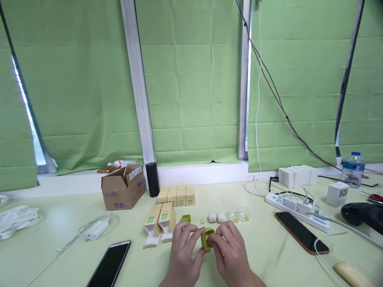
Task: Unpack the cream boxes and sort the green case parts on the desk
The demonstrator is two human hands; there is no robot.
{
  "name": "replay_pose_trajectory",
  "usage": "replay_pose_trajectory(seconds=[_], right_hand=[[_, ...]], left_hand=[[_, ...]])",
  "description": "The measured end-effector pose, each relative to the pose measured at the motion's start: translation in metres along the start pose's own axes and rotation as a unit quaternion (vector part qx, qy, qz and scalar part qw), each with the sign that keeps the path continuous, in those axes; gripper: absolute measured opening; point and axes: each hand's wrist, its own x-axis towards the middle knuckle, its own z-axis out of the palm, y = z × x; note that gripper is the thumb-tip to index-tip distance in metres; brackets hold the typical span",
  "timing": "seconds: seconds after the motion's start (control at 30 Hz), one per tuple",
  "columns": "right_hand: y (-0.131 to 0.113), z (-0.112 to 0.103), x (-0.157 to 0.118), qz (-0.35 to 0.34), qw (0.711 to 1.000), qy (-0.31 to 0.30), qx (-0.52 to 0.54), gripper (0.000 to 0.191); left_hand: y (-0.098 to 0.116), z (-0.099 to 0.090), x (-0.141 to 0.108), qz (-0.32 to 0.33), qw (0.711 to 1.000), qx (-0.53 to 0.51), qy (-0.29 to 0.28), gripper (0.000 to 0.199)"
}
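My left hand (184, 255) grips a small olive-green cup-like case (204, 239) by its side, tilted so its opening faces right. At that opening, the fingers of my right hand (232, 252) are pinched; whatever they hold, if anything, is hidden. Just beyond lie a second green case (186, 219), a tiny yellowish piece (202, 221), a pair of white rounded pieces (216, 217) and clear plastic domes (238, 214) with yellow bits inside. Left of these, two kraft boxes (159, 223) lie with flaps open toward me.
Several closed kraft boxes (176, 196) stand behind. A brown carton (123, 190) and black cylinder (152, 180) are at back left. Phones (110, 265) flank my hands. On the right are a power strip (296, 211), cables, white boxes (297, 176) and a water bottle (353, 170).
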Motion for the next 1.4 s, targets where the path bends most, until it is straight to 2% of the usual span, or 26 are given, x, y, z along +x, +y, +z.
replay_pose_trajectory(seconds=[0.43,0.67,0.9,1.07,1.17,1.27,1.33,1.4], right_hand=[[0.000,-0.003,0.002,-0.046,0.998,0.026,-0.029,0.023],[-0.002,-0.004,0.003,-0.058,0.997,0.031,-0.035,0.024],[-0.003,-0.006,0.003,-0.066,0.996,0.054,-0.024,0.024],[-0.001,-0.009,0.005,-0.051,0.996,0.063,-0.020,0.025],[-0.001,-0.010,0.006,-0.049,0.996,0.075,-0.018,0.024],[-0.002,-0.010,0.006,-0.053,0.996,0.077,-0.010,0.025],[-0.002,-0.010,0.005,-0.052,0.996,0.072,-0.004,0.025],[-0.001,-0.010,0.004,-0.048,0.997,0.068,0.000,0.026]], left_hand=[[-0.001,0.003,-0.003,-0.047,0.997,-0.052,-0.026,0.042],[-0.001,0.005,-0.002,-0.058,0.996,-0.071,-0.003,0.039],[-0.006,0.002,0.004,-0.146,0.984,-0.101,0.008,0.037],[-0.010,0.003,0.006,-0.237,0.962,-0.129,0.031,0.036],[-0.010,0.002,0.009,-0.269,0.950,-0.156,0.039,0.036],[-0.010,0.000,0.014,-0.302,0.934,-0.184,0.053,0.046],[-0.009,-0.002,0.017,-0.335,0.913,-0.227,0.052,0.051],[-0.009,-0.001,0.019,-0.377,0.872,-0.309,0.040,0.053]])
